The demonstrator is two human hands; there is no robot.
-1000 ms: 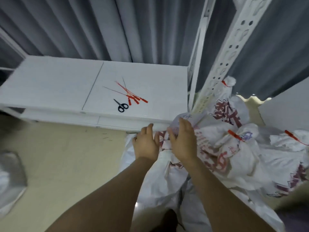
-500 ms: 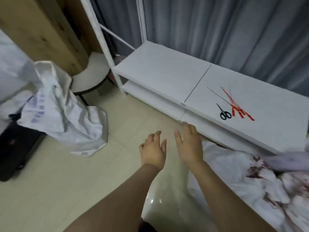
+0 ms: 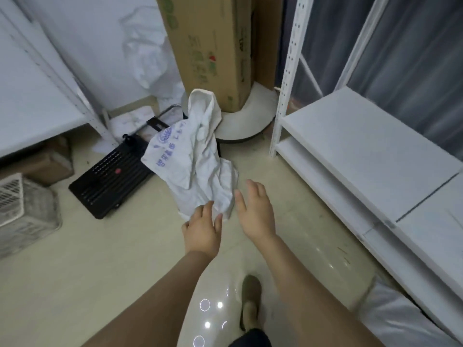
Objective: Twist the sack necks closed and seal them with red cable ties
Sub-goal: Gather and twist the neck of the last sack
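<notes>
Both forearms are bare to the bottom edge of the view, with no sleeve, watch or bracelet showing, and the left hand (image 3: 203, 232) and right hand (image 3: 256, 214) wear no gloves or rings. One foot wears a drab olive-brown shoe (image 3: 250, 304), with dark clothing (image 3: 250, 339) just below it.

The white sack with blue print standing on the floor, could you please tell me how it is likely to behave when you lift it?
The white sack will probably be floppy: its cloth is creased and its neck droops. It sags rather than bulges, so it may be light.
</notes>
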